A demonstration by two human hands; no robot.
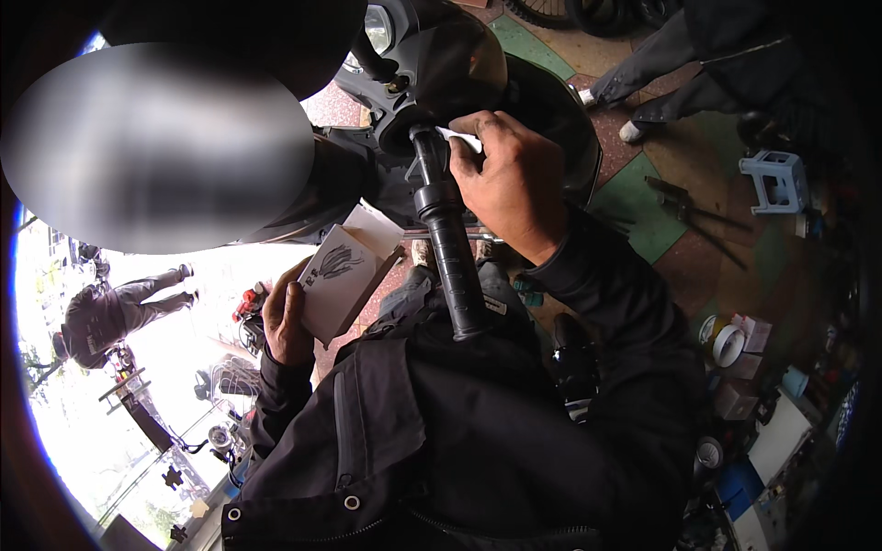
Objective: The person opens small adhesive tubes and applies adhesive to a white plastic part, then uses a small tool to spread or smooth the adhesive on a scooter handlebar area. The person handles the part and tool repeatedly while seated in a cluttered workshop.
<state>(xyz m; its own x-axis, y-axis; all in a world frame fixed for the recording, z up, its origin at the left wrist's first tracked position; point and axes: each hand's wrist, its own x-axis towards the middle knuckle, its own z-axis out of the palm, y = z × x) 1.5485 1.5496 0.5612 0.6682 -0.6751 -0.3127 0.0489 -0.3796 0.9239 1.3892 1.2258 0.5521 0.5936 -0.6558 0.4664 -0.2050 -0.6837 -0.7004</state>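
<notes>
My left hand (288,321) is closed round a white cardboard box (333,292) with dark markings on its front. The box is tilted, and its top flap (375,225) stands up. My right hand (516,179) pinches a small white piece (462,140), perhaps paper, between thumb and fingers. Most of that piece is hidden by the hand, so its kind is unclear. It is beside the inner end of a black handlebar grip (450,257), which points toward me between my hands. Behind the grip is the dark front of a scooter (450,55).
A person in dark trousers (657,78) stands at the far right, near a light blue plastic stool (776,182). Dark metal tools (691,209) lie on the tiled floor. Boxes and a white tape roll (729,346) crowd the right side. Another person (115,312) is outside at left.
</notes>
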